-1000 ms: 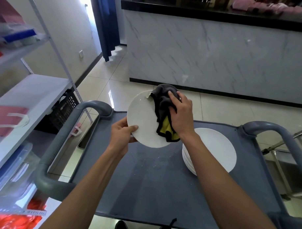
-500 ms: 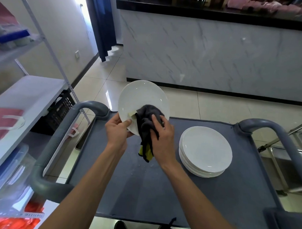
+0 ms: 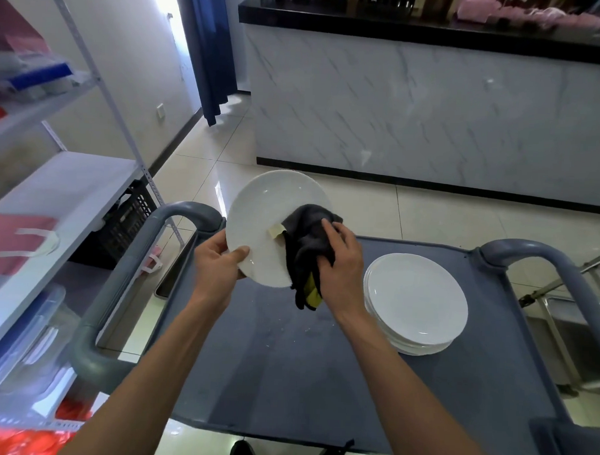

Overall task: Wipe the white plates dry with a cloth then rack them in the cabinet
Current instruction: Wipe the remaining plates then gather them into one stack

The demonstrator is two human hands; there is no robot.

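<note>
Plate (image 3: 261,222), frame centre, tilts with its face toward the camera; left hand (image 3: 217,262) grips its lower-left rim, right hand (image 3: 341,262) presses a bunched cloth (image 3: 305,241) against it.

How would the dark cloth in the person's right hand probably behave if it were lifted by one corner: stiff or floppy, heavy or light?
Probably floppy: the dark cloth bunches in folds under the right hand and its yellow-edged end droops below the held plate. Likely light, since the fingers alone press and carry it. It seems unlikely to slip, being soft fabric, though dampness cannot be judged.
</note>
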